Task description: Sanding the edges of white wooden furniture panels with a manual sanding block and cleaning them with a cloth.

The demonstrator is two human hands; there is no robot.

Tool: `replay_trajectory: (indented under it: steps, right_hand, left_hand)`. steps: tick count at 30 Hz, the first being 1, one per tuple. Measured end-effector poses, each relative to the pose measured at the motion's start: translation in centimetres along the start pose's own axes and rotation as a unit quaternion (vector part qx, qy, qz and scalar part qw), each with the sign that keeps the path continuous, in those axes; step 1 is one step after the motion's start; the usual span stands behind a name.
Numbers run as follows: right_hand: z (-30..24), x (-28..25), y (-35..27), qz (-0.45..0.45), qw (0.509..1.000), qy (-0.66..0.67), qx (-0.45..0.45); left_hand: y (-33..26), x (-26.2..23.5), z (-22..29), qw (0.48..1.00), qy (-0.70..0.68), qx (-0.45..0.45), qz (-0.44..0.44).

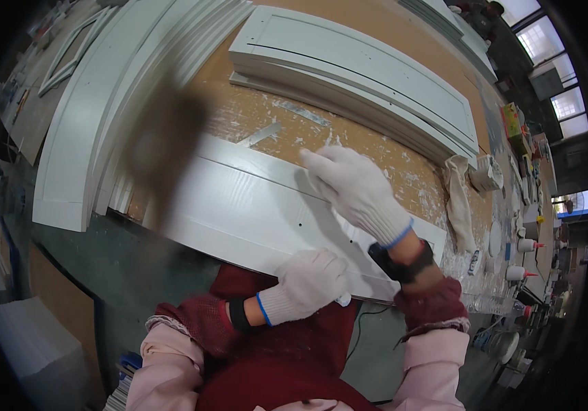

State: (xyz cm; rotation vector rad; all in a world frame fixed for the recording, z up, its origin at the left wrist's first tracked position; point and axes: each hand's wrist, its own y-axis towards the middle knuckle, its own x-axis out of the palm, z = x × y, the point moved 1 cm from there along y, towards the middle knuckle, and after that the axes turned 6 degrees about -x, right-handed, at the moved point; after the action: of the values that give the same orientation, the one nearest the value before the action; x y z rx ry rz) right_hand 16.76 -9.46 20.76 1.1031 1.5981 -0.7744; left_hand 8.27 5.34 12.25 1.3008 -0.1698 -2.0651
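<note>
A long white panel point(239, 198) with a recessed border and small dark holes lies across the near side of the workbench. My left hand point(308, 284), in a white knit glove, is closed at the panel's near edge. A small whitish end point(343, 299) pokes out below its fingers; its kind I cannot make out. My right hand point(352, 188), gloved as well, is above the panel's far edge with its fingers curled together. Whatever those fingers may hold is hidden. A dark blur point(171, 151) covers the panel's left part.
White panels point(355, 61) are stacked at the back of the paint-spotted bench point(397, 154). More long white pieces point(82, 137) lean together at left. Metal strips point(260, 135) lie behind the panel. At right are a cloth point(458, 198), a roll point(487, 172) and red-tipped glue bottles point(518, 273).
</note>
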Motion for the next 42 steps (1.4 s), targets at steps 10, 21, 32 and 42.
replay_trajectory:
  steps: [10, 21, 32, 42]
  right_hand:
    - [0.9, 3.8, 10.9, -0.063, 0.997, -0.042, 0.008]
    - [0.3, 4.1, 11.2, -0.060, 0.997, -0.032, 0.043]
    - [0.1, 1.1, 5.5, -0.047, 0.872, 0.445, 0.197]
    - [-0.4, -2.0, -7.2, 0.116, 0.677, 0.681, 0.252]
  left_hand:
    - [-1.2, -0.5, 0.8, 0.998, -0.060, -0.020, -0.016]
    - [-1.0, -0.5, 0.4, 0.994, -0.061, 0.024, -0.089]
    - [-1.4, -0.3, 0.1, 0.998, -0.052, 0.034, -0.003]
    - [1.2, -3.1, -3.1, 0.983, -0.170, 0.018, -0.062]
